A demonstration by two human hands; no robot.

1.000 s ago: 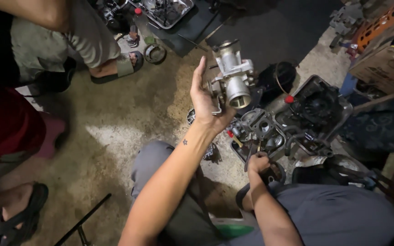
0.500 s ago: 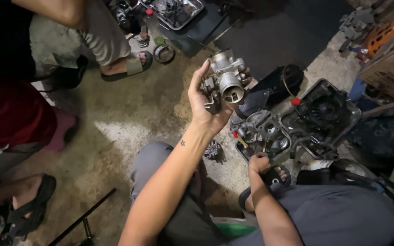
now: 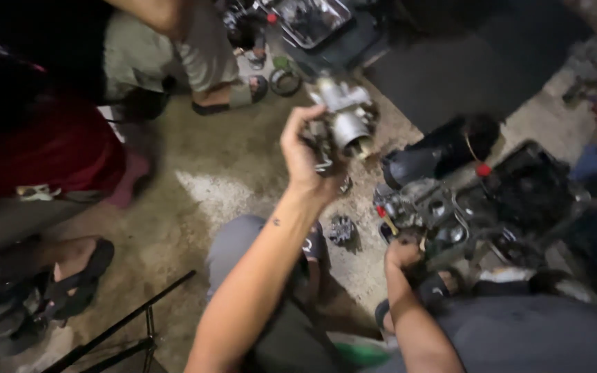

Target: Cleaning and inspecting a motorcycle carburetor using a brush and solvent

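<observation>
Dusty concrete floor (image 3: 195,173), dimly lit, dark mat (image 3: 464,62) beyond.

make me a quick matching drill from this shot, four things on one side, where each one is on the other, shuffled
Things:
1. carburetor
2. engine block
3. metal tray
4. black rod

Places:
a. top of the view, on a dark mat
b. lifted in the left hand
c. floor, lower left
d. floor on the right, above the right hand

Pairs: 1-b, 2-d, 3-a, 4-c
</observation>
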